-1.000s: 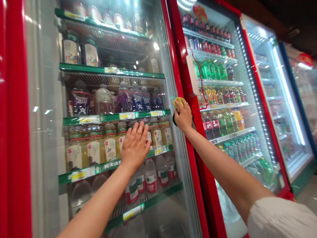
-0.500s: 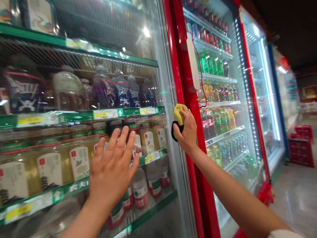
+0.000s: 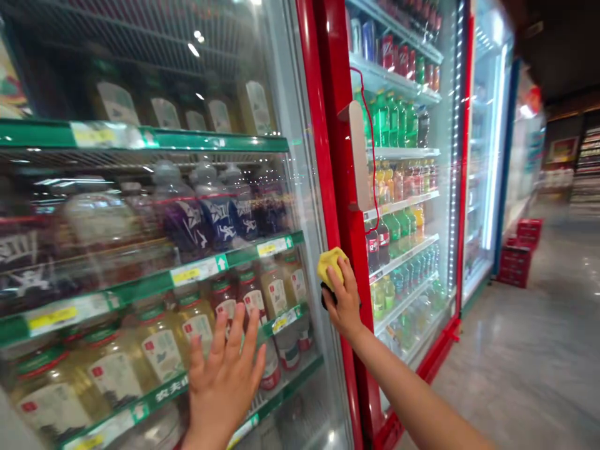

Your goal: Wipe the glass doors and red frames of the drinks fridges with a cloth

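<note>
My left hand (image 3: 225, 375) is spread with its palm toward the glass door of a drinks cooler, and nothing is in it. To its right, my right hand (image 3: 344, 303) holds a yellow cloth (image 3: 332, 265) against the door's edge, beside the red frame (image 3: 323, 162). Something black shows under the cloth, partly hidden by my fingers. Behind the glass stand bottles with pale labels (image 3: 162, 350) and dark bottles (image 3: 218, 212) on shelves with green edges (image 3: 187, 142).
A second cooler with lit shelves (image 3: 403, 153) stands to the right, a white handle (image 3: 359, 156) and a thin red cord (image 3: 374, 137) at its left edge. Farther off, red boxes (image 3: 513, 265) are stacked on the shiny floor (image 3: 529, 362).
The view has shifted, so the coolers look displaced and more floor shows. Both hands appear lower in the picture; the right still holds the cloth at the door's edge.
</note>
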The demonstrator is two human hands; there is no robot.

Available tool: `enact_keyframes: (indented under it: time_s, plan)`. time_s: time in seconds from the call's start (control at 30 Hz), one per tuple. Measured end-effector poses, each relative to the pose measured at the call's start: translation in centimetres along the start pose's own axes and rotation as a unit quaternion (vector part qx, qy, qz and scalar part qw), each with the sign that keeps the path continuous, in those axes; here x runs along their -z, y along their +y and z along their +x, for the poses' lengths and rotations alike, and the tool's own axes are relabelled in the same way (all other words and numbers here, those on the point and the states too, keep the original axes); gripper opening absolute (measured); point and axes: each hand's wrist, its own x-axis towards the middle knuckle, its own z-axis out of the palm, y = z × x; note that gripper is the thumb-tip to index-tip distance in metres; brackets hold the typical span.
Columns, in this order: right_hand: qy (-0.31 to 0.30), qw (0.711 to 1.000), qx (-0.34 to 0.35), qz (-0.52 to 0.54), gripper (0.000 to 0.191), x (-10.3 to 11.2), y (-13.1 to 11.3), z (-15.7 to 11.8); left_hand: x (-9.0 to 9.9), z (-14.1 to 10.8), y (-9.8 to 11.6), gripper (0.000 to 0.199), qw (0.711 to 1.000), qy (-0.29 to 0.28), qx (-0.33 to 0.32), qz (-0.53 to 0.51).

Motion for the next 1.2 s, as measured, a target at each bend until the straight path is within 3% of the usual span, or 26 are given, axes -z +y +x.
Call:
enact_keyframes:
  time_s: [0.13, 0.33, 0.47, 0.57, 0.7, 0.87, 1.0, 1.1, 1.2]
  plan:
    - [-0.038, 0.996, -0.083, -0.006, 0.079, 0.2, -2.2, 3.1, 0.6, -0.7, -0.4, 0.087, 0.999, -0.051, 0.018, 0.001]
    - [-0.099, 0.985, -0.143, 0.019, 0.081, 1.4, -3.6, 1.8, 1.4, -1.2, -1.0, 0.084, 0.994, -0.105, 0.012, 0.001]
    - [-0.124, 0.976, -0.176, 0.025, 0.081, 2.1, -4.1, 5.2, 2.8, -1.0, -0.4, 0.074, 0.983, -0.181, 0.039, -0.015]
    - [-0.157, 0.972, -0.175, 0.024, 0.088, 2.9, -4.1, 6.2, 4.4, -0.1, 0.4, 0.069, 0.970, -0.237, 0.054, -0.019]
    - [-0.214, 0.960, -0.172, 0.052, 0.106, 4.2, -3.5, 4.4, 6.4, 1.3, 0.8, 0.073, 0.960, -0.273, 0.055, -0.022]
    - [-0.200, 0.960, -0.182, 0.071, 0.105, 3.8, -3.3, 7.0, 8.1, 2.4, -2.2, 0.085, 0.957, -0.288, 0.031, 0.001]
    - [-0.210, 0.964, -0.144, 0.078, 0.100, 3.7, -3.8, 7.3, 8.5, 2.8, -4.5, 0.090, 0.947, -0.318, 0.007, 0.032]
    - [-0.250, 0.958, -0.103, 0.095, 0.100, 4.3, -3.3, 5.3, 8.2, 2.6, -4.8, 0.088, 0.942, -0.334, 0.007, 0.037]
    - [-0.221, 0.963, -0.125, 0.092, 0.100, 4.0, -2.6, 6.2, 7.7, 2.2, -4.7, 0.085, 0.939, -0.341, 0.015, 0.041]
